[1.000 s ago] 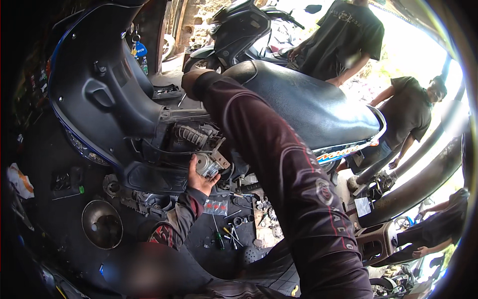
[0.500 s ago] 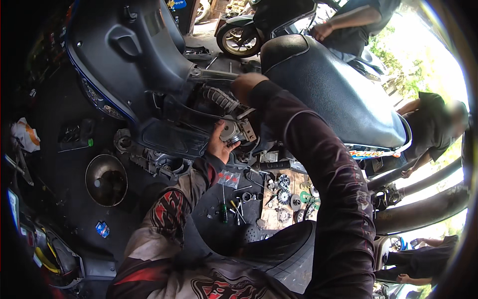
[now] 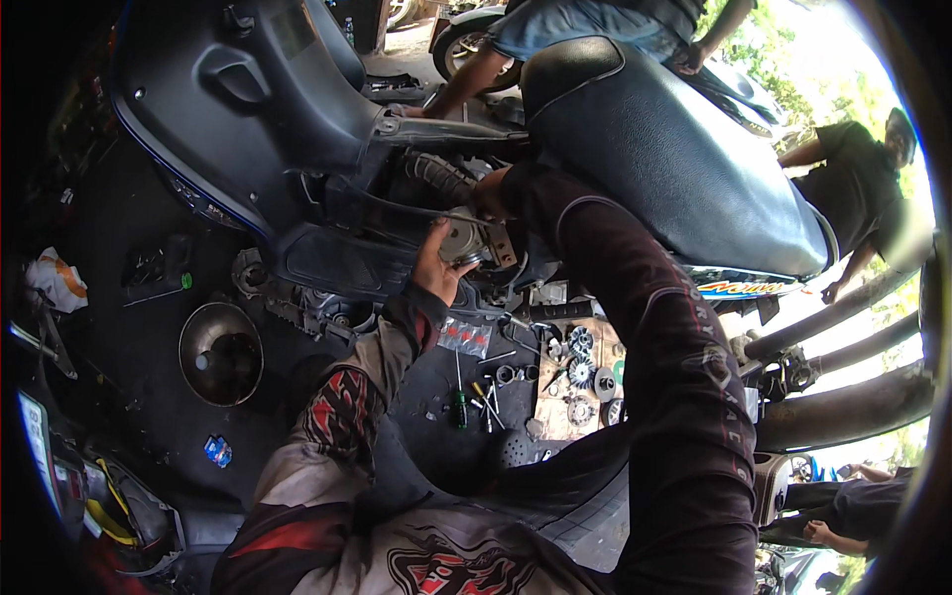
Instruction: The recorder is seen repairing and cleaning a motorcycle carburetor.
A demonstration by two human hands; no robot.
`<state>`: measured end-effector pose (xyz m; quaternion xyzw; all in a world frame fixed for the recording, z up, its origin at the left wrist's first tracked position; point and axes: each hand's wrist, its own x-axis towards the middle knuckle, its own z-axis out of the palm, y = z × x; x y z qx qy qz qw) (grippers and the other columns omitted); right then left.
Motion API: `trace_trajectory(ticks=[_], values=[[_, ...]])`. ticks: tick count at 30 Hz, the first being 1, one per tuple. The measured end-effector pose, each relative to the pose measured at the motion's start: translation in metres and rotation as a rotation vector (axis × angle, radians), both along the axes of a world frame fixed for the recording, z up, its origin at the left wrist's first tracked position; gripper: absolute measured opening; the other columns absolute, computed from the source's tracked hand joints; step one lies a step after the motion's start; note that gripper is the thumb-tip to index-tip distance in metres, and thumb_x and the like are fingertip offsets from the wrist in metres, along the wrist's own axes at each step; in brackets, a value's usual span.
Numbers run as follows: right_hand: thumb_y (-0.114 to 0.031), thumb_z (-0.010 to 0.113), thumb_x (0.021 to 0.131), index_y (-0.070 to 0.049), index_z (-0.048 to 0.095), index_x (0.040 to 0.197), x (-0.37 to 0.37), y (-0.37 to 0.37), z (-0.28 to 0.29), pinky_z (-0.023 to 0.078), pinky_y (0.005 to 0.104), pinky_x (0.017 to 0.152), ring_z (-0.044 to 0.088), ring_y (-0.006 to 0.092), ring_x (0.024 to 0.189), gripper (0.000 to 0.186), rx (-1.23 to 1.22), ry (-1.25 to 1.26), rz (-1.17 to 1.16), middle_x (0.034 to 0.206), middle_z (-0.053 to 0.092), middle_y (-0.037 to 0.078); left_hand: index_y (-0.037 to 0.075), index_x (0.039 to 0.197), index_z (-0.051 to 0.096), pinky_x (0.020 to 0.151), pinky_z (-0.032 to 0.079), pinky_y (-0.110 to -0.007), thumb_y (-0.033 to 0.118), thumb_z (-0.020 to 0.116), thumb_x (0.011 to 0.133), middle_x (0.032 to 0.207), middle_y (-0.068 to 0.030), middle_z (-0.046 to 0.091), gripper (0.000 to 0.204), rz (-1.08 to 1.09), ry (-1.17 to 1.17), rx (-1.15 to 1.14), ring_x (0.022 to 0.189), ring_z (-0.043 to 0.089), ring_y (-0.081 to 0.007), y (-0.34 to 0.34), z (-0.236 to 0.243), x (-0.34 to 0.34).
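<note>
A dark grey scooter (image 3: 248, 119) lies across my view, with a long black seat (image 3: 654, 149) and its middle opened up. My left hand (image 3: 438, 263) grips a round silver metal part (image 3: 463, 240) on a small bracket in that opening, thumb over it. My right hand (image 3: 491, 194) reaches in just above, beside a ribbed intake hose (image 3: 436, 174); its fingers are mostly hidden behind my sleeve and the parts.
Below lie a steel bowl (image 3: 220, 353), screwdrivers (image 3: 460, 407), removed casings (image 3: 297, 307) and gears on cardboard (image 3: 550, 402). Co-workers stand behind the seat (image 3: 595, 25) and at right (image 3: 853, 178) (image 3: 873, 511). Large dark pipes (image 3: 843, 412) are at right.
My right hand has moved from the seat's front down into the opening. My left hand stays on the metal part. The view has shifted, and the co-workers behind the scooter have moved.
</note>
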<state>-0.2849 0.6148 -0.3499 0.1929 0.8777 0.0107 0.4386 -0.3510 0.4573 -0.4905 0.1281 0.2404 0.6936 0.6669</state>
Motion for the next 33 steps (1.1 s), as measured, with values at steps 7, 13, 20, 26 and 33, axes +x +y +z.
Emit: trace_trajectory(ticks=[7,13,20,26,33], values=[[-0.020,0.070,0.082,-0.006,0.063,0.119,0.009,-0.012,0.003,0.057,0.0428,0.077,0.071,0.0330,0.091,0.040,0.031,0.189,-0.196,0.094,0.072,0.015,0.013,0.129,0.057,0.100,0.048,-0.052,0.041,0.055,0.098,0.126,-0.0065,0.064,0.042,0.015,-0.009,0.041,0.118,0.060,-0.0269,0.005,0.004,0.001],[-0.013,0.059,0.083,-0.005,0.063,0.118,0.052,-0.024,0.007,0.057,0.0463,0.081,0.069,0.0365,0.098,0.036,0.193,0.238,0.060,0.100,0.071,0.018,0.014,0.130,0.057,0.100,0.047,-0.057,0.045,0.054,0.096,0.127,-0.0077,0.063,0.046,-0.092,-0.075,-0.028,0.119,0.059,-0.0309,0.002,0.017,0.000],[-0.019,0.058,0.085,-0.010,0.072,0.106,0.077,-0.015,-0.021,0.056,0.0456,0.084,0.069,0.0362,0.097,0.027,0.382,0.522,0.100,0.100,0.072,0.018,0.015,0.132,0.057,0.105,0.033,-0.070,0.053,0.058,0.090,0.129,-0.0099,0.062,0.057,-0.111,-0.142,-0.136,0.122,0.056,-0.0377,0.001,0.043,-0.006],[-0.020,0.056,0.088,-0.009,0.072,0.104,0.063,-0.024,-0.014,0.056,0.0448,0.085,0.070,0.0342,0.099,0.025,0.292,0.468,-0.028,0.102,0.072,0.017,0.017,0.132,0.058,0.104,0.038,-0.065,0.046,0.059,0.092,0.129,-0.0079,0.063,0.049,-0.073,-0.032,-0.075,0.121,0.058,-0.0336,0.003,0.028,-0.008],[-0.012,0.053,0.090,-0.008,0.071,0.108,0.058,0.000,-0.020,0.055,0.0418,0.084,0.070,0.0310,0.098,0.026,0.273,0.124,0.272,0.101,0.072,0.014,0.021,0.129,0.058,0.099,0.043,-0.059,0.046,0.060,0.093,0.124,-0.0045,0.064,0.044,-0.076,0.052,-0.087,0.114,0.061,-0.0293,0.003,0.034,-0.004]])
